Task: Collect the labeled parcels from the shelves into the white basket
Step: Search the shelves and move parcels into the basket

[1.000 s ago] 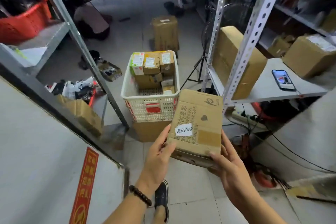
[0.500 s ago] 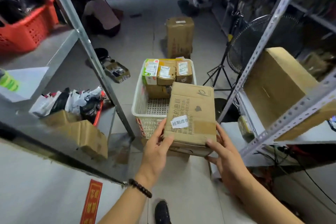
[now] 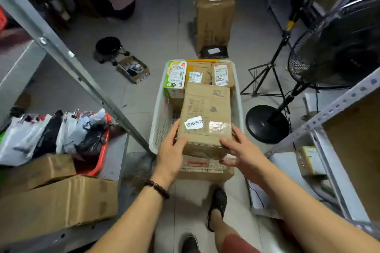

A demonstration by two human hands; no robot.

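A brown cardboard parcel (image 3: 206,113) with a white label sits over the near half of the white basket (image 3: 158,127). My left hand (image 3: 171,150) grips its near left corner. My right hand (image 3: 241,150) grips the near right corner, thumb on the top face. At the basket's far end lie several labeled parcels, among them a green and white carton (image 3: 175,78) and two small brown boxes (image 3: 221,74). The basket rests on a cardboard box (image 3: 205,170) on the floor.
Metal shelving frames stand on both sides, with an upright (image 3: 82,80) slanting left of the basket. Cardboard boxes (image 3: 55,201) and a red bin of bagged parcels (image 3: 61,135) fill the left shelf. A floor fan (image 3: 337,51), a tripod and a tall box (image 3: 213,20) stand beyond. A person crouches far back.
I have stepped up to the basket and both hands have carried the parcel forward and down, from in front of me to over the basket's near half.
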